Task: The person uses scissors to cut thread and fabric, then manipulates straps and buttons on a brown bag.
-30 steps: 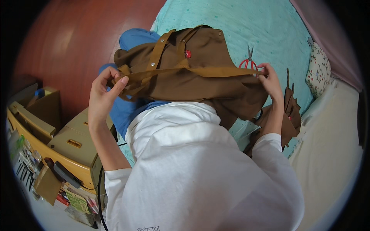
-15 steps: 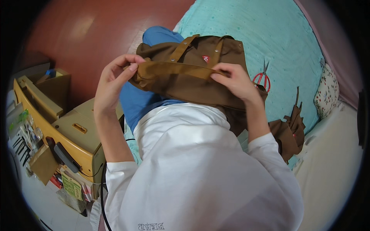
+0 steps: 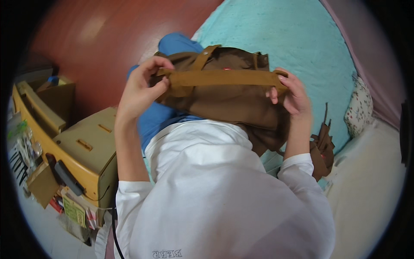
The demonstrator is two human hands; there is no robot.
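Observation:
A brown fabric bag (image 3: 224, 105) lies across my lap, with a tan strap (image 3: 222, 78) stretched nearly straight above it. My left hand (image 3: 142, 88) pinches the strap's left end between thumb and fingers. At the other end, my right hand (image 3: 294, 93) grips the strap, some fingers curled beneath it. A second tan strap (image 3: 205, 56) with a metal snap is on the bag's far side. Only a sliver of a small red label (image 3: 227, 69) shows behind the stretched strap.
Under the bag are my blue trousers (image 3: 174, 43). A turquoise sheet (image 3: 297, 34) spreads to the right, with a smaller brown fabric piece (image 3: 321, 153) and a flowered pillow (image 3: 360, 101) on it. Wooden furniture with drawers (image 3: 88, 142) stands at left, beside the reddish floor (image 3: 116, 30).
My right hand has moved right along the strap, so a longer stretch is pulled taut. My left hand has shifted slightly right. The red-handled scissors are no longer visible.

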